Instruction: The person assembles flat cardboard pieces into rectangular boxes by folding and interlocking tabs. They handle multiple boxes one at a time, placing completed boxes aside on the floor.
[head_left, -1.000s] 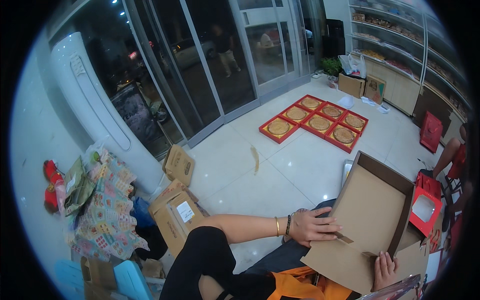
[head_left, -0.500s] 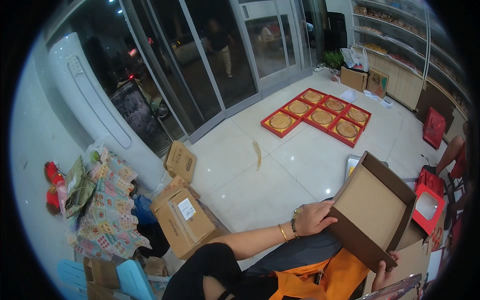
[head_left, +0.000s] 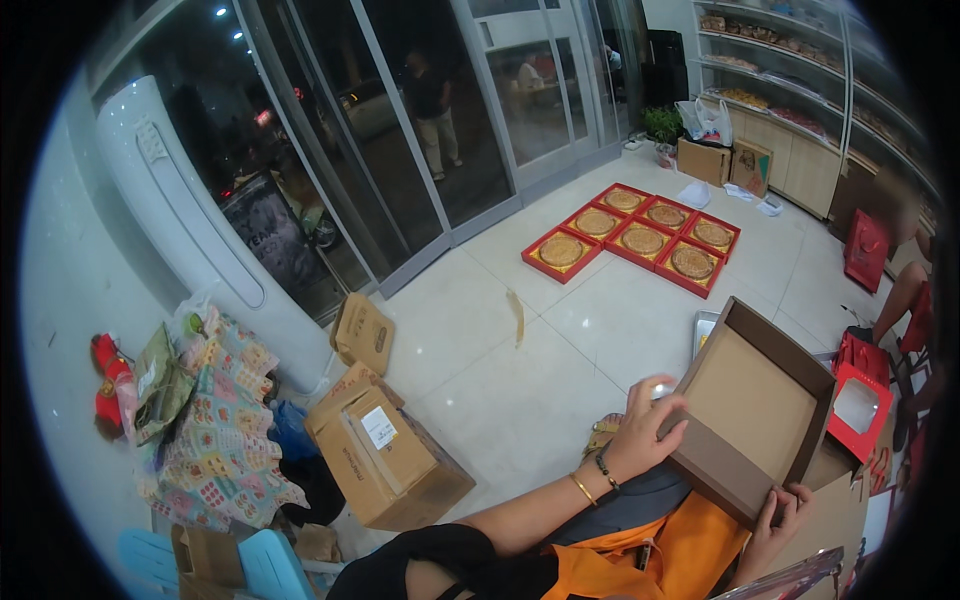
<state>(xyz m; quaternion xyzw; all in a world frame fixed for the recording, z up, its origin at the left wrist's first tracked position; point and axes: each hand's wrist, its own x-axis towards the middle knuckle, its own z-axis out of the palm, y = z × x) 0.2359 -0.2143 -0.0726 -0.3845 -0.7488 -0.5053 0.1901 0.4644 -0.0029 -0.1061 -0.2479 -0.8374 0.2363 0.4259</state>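
Observation:
A shallow brown cardboard box (head_left: pixel 752 395) with a tan inside is tilted over my lap, its hollow facing up. At its left corner is my left hand (head_left: pixel 648 428), fingers apart and slightly bent, not wrapped round the wall. Whether the fingertips touch the box I cannot tell. My right hand (head_left: pixel 785 515) grips the near lower corner, its fingers on the rim. Part of a metal tray (head_left: pixel 705 325) shows behind the box.
Several red boxes holding round golden cakes (head_left: pixel 640 240) lie on the tiled floor ahead. Cardboard cartons (head_left: pixel 385 460) stand at the left. Red packaging with a window (head_left: pixel 857 412) and a seated person's leg (head_left: pixel 897 305) are at the right. Glass doors (head_left: pixel 430 120) line the back.
My left hand's fingers have lifted and spread at the box's corner. My right hand shows more of its fingers over the rim. Outside the glass, a person has shifted.

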